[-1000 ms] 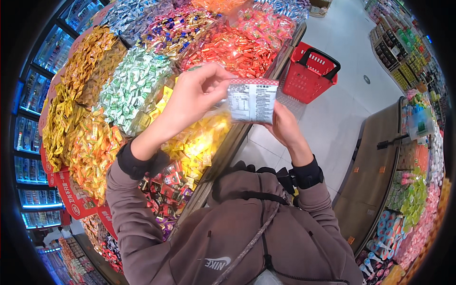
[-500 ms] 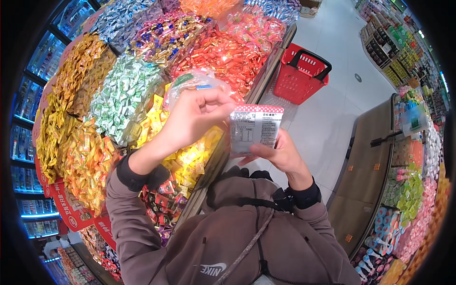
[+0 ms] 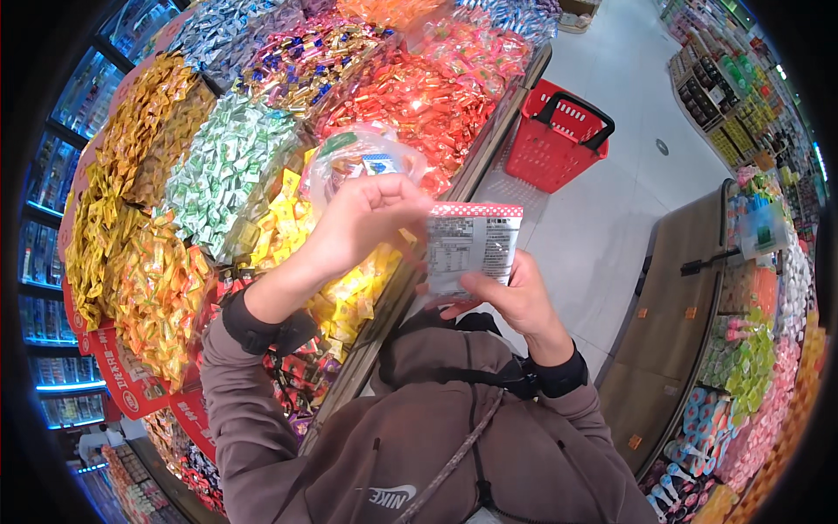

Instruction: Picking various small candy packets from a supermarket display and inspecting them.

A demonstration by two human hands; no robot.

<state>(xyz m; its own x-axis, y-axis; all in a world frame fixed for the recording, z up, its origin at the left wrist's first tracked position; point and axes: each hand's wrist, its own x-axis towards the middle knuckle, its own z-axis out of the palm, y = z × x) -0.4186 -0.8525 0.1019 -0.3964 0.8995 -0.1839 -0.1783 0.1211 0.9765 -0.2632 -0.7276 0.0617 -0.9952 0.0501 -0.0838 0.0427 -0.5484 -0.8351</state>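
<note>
A small flat packet (image 3: 472, 255) is held upright in front of my chest, its silvery, print-covered side facing me and a red-and-white dotted strip along its top. My right hand (image 3: 520, 306) grips it from below, thumb on the printed side and fingers behind. At the packet's upper left corner, my left hand (image 3: 371, 223) is closed with bent fingers pinching the edge; the fingertips are slightly blurred. Just beyond my left hand, a clear plastic bag (image 3: 336, 162) with something blue and white inside rests on yellow-wrapped sweets (image 3: 284, 218).
A red shopping basket (image 3: 559, 144) with black handles stands on the floor beside the sweets counter. Heaped wrapped sweets, such as green-and-white ones (image 3: 229, 166) and red ones (image 3: 415, 105), fill the counter to my left. A brown display cabinet (image 3: 668, 323) stands on the right.
The packet and both hands have dropped slightly in the picture. More of the blue-and-white thing in the plastic bag shows above my left hand.
</note>
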